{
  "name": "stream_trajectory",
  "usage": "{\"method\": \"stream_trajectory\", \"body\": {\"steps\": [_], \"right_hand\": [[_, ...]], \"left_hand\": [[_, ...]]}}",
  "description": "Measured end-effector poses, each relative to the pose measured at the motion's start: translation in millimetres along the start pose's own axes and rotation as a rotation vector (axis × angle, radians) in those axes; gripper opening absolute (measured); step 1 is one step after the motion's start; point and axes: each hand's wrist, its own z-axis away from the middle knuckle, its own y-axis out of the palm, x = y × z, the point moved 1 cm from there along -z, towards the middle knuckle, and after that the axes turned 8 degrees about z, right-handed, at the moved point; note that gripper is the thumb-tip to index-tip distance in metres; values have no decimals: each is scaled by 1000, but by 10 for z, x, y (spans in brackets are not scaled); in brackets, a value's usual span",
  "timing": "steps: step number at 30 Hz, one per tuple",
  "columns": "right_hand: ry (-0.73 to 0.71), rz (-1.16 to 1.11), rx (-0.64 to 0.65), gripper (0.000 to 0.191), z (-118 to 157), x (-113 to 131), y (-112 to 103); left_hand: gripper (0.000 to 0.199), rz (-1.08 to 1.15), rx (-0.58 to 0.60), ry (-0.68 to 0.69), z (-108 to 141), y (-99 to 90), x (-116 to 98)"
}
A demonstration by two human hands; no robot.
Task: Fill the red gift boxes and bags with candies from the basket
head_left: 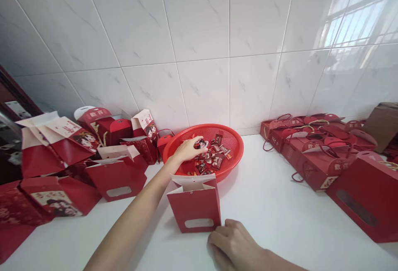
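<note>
On the white bench (264, 225), a round red plastic basket (211, 130) stands behind an open red paper bag (194, 204). The right hand (233, 242), fingers curled together, rests beside it. The left hand (188, 150) seems to be picking among small wrapped sweets (217, 161) in the basket; I cannot tell its grip, and lifting calls for secure closure.

Red paper bags (116, 177) stand at left, corded red boxes (320, 165) at right, before tiled wall (202, 18)
</note>
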Motion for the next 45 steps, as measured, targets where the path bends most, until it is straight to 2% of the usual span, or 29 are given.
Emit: {"method": "stream_trajectory", "body": {"steps": [5, 8, 10, 13, 16, 18, 23, 26, 31, 36, 41, 43, 45], "right_hand": [[14, -16, 25, 12, -10, 14, -32], [23, -23, 42, 13, -13, 23, -56], [25, -28, 49, 13, -13, 29, -64], [31, -35, 49, 13, -12, 34, -71], [35, -40, 40, 13, -16, 38, -85], [34, -41, 47, 13, -20, 41, -99], [27, -37, 83, 12, -31, 44, -126], [21, -47, 92, 11, -38, 45, -144], [31, -49, 91, 11, -42, 48, -169], [34, -33, 99, 11, -43, 54, -176], [31, -36, 104, 11, -49, 51, -189], [34, -42, 107, 11, -49, 41, -183], [36, -53, 109, 11, -46, 32, -172]], "left_hand": [[71, -204, -46, -141, -8, -17, 43], [58, -252, -45, -72, -17, -6, 52], [44, -225, 39, 87, -17, 24, 23], [38, -185, 273, 306, 11, 91, -66], [43, -218, 413, 370, 64, 140, -173], [40, -249, 449, 355, 104, 149, -235], [19, -209, 597, 238, 187, 139, -286], [15, -205, 572, 201, 180, 141, -248], [7, -418, 492, 171, 110, 168, -186], [26, -599, 495, 109, 119, 141, -270], [60, -593, 585, -52, 166, 90, -350], [60, -581, 591, -82, 168, 78, -345], [48, -579, 578, -94, 160, 72, -324]]}}
